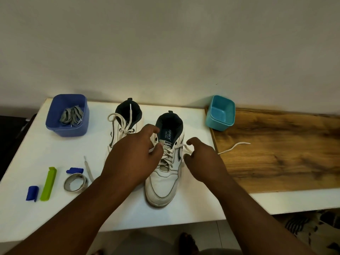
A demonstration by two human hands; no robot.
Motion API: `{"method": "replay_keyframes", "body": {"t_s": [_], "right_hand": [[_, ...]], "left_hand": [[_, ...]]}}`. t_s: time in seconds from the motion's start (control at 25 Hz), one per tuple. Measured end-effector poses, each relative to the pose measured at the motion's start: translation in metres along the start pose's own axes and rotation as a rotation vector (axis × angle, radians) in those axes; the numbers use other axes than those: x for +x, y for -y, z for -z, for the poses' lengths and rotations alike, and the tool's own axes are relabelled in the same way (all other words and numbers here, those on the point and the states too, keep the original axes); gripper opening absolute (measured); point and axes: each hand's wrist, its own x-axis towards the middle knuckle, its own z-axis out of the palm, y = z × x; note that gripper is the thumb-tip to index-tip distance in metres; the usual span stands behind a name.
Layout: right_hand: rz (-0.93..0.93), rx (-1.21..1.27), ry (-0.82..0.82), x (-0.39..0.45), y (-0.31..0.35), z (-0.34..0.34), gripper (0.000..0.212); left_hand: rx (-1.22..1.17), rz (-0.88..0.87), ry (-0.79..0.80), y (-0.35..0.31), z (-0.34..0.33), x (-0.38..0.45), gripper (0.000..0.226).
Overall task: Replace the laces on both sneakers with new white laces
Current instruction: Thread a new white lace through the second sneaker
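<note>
White laces (168, 155) are crossing up the near sneaker (163, 173), which is standing toes toward the viewer on the white table (55, 148), right of centre. The left hand (134, 155) is reaching over its tongue, fingers curling at the upper left eyelets and apparently pinching a lace strand, though the grip itself is partly hidden. The right hand (202, 161) is sitting just right of the shoe, thumb and forefinger pinching the other strand, whose free end (233, 147) is trailing right onto the wooden board (285, 148). The far sneaker (125, 129) is standing just left and behind, already laced and tied in white. Grey old laces (71, 115) are lying in the blue tub (68, 129) at far left; a teal tub (220, 113) is sitting at far right. Near left are lying a green clip (48, 184), a tape ring (75, 182) and two blue pieces (32, 193).

Judging by this, the lacing is nearly finishing at the top eyelets. The lace is looking soft, light and floppy, so it is best taken close to the stiff tip for threading. The shoe is looking light enough to slide, so steadying it while pulling is seeming wise.
</note>
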Motion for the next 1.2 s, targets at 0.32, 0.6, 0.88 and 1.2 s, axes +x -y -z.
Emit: {"method": "replay_keyframes", "body": {"t_s": [0.32, 0.6, 0.88, 1.2], "right_hand": [[-0.244, 1.041, 0.008, 0.006, 0.024, 0.002, 0.024], [0.316, 1.475, 0.253, -0.017, 0.053, 0.035, 0.022], [0.257, 0.757, 0.237, -0.03, 0.054, 0.023, 0.041], [-0.011, 0.995, -0.012, -0.021, 0.057, 0.03, 0.028]], "left_hand": [[-0.265, 0.038, 0.247, -0.002, 0.002, -0.009, 0.025], [-0.741, 0.301, -0.004, -0.013, 0.01, 0.002, 0.057], [-0.916, 0.323, -0.034, -0.011, 0.01, 0.006, 0.028], [-0.68, 0.216, 0.332, -0.023, -0.021, -0.016, 0.022]]}}
